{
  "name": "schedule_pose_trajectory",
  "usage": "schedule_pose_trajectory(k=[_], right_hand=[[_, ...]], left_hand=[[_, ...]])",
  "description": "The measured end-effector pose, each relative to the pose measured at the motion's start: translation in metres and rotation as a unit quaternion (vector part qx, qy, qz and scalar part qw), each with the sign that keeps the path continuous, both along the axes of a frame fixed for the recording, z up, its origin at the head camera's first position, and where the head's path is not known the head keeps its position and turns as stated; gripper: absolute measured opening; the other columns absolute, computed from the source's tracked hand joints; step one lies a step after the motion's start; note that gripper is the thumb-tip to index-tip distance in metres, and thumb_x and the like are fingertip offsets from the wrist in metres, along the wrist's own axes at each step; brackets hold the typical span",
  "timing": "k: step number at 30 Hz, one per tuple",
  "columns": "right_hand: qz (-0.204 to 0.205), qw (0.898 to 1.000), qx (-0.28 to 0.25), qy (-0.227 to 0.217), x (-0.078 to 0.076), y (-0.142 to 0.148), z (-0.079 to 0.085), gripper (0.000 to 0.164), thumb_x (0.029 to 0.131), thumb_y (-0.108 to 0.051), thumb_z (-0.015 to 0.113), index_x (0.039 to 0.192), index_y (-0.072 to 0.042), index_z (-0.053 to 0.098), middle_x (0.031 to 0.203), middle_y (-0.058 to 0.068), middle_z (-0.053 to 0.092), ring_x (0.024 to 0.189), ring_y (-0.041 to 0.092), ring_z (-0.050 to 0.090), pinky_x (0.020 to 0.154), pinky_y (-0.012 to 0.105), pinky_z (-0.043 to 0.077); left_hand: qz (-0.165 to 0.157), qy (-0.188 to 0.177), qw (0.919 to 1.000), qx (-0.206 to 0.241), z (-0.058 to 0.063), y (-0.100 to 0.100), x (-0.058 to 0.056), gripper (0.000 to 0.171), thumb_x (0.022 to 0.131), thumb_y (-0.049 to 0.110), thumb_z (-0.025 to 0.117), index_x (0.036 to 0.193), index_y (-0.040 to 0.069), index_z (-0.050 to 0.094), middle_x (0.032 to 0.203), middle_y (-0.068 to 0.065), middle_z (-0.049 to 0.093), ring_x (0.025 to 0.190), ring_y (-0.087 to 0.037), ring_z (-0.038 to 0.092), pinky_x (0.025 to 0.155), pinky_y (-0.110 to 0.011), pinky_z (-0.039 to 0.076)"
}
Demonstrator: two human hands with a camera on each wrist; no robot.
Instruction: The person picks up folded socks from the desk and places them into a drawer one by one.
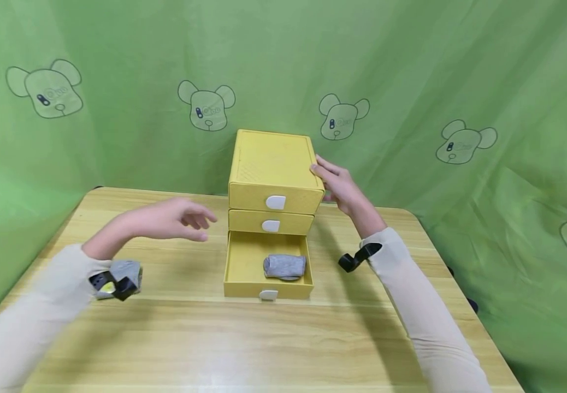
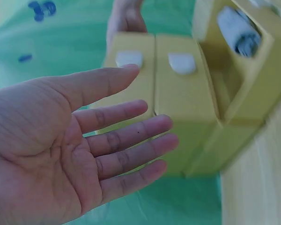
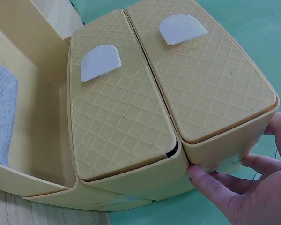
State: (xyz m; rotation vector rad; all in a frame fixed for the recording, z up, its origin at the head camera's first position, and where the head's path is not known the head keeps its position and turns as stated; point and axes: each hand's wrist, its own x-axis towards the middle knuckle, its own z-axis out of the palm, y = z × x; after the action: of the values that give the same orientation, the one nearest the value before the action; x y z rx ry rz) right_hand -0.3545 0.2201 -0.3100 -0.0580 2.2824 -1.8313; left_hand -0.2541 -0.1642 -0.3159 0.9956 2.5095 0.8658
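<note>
A yellow drawer unit [image 1: 276, 164] with white tabs stands at the back of the table, its bottom drawer [image 1: 244, 256] pulled out and the two upper drawers closed. Inside the pulled-out drawer, toward its right side, lies a rolled grey cloth [image 1: 285, 266], sock-like in shape. My right hand [image 1: 340, 185] rests against the unit's right side, fingertips at its top edge; the right wrist view shows its fingers [image 3: 215, 187] touching the side wall. To the left of the unit my left hand [image 1: 172, 219] hovers over the table, holding nothing, palm and spread fingers [image 2: 131, 136] bared in its wrist view.
Another grey cloth bundle [image 1: 128, 271] lies on the wooden table [image 1: 190, 344] at the left, partly covered by my left wrist and its black strap [image 1: 111, 284]. Behind the table hangs a green curtain [image 1: 273, 54] printed with bear heads.
</note>
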Motion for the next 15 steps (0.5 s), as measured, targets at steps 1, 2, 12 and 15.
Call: schedule_pose_trajectory(k=[1,2,12,15], right_hand=[[0.000,1.000,0.001,0.001,0.000,0.000,0.000,0.066,0.103,-0.040,0.059,0.161,-0.033,0.027,0.169,0.003,0.026,0.141,0.033,0.051,0.101,0.046,0.056],[0.000,1.000,0.001,0.002,0.000,0.001,0.000,0.067,0.103,-0.040,0.059,0.161,-0.032,0.027,0.170,0.002,0.025,0.141,0.034,0.050,0.102,0.048,0.055],[-0.001,1.000,-0.008,-0.003,0.000,0.000,-0.001,0.065,0.102,-0.040,0.060,0.159,-0.034,0.030,0.168,0.004,0.029,0.140,0.034,0.052,0.103,0.049,0.054],[0.000,1.000,-0.010,-0.002,0.000,0.000,-0.001,0.065,0.102,-0.039,0.060,0.159,-0.034,0.030,0.168,0.005,0.029,0.140,0.034,0.052,0.104,0.050,0.053]], left_hand=[[0.005,-0.006,1.0000,-0.006,-0.002,-0.008,0.000,0.045,0.095,0.023,0.072,0.131,-0.003,0.063,0.122,-0.017,0.071,0.110,-0.029,0.070,0.098,-0.045,0.057],[0.009,-0.011,0.9998,-0.012,-0.005,-0.016,-0.001,0.045,0.094,0.023,0.073,0.129,-0.004,0.064,0.121,-0.017,0.071,0.109,-0.029,0.070,0.097,-0.044,0.058],[0.049,-0.088,0.9917,-0.080,-0.040,-0.087,-0.005,0.044,0.087,0.016,0.080,0.122,-0.008,0.066,0.116,-0.016,0.073,0.108,-0.033,0.068,0.088,-0.033,0.058],[0.062,-0.118,0.9866,-0.094,-0.051,-0.103,-0.005,0.047,0.086,0.015,0.081,0.123,-0.010,0.064,0.116,-0.019,0.072,0.109,-0.034,0.067,0.086,-0.030,0.057]])
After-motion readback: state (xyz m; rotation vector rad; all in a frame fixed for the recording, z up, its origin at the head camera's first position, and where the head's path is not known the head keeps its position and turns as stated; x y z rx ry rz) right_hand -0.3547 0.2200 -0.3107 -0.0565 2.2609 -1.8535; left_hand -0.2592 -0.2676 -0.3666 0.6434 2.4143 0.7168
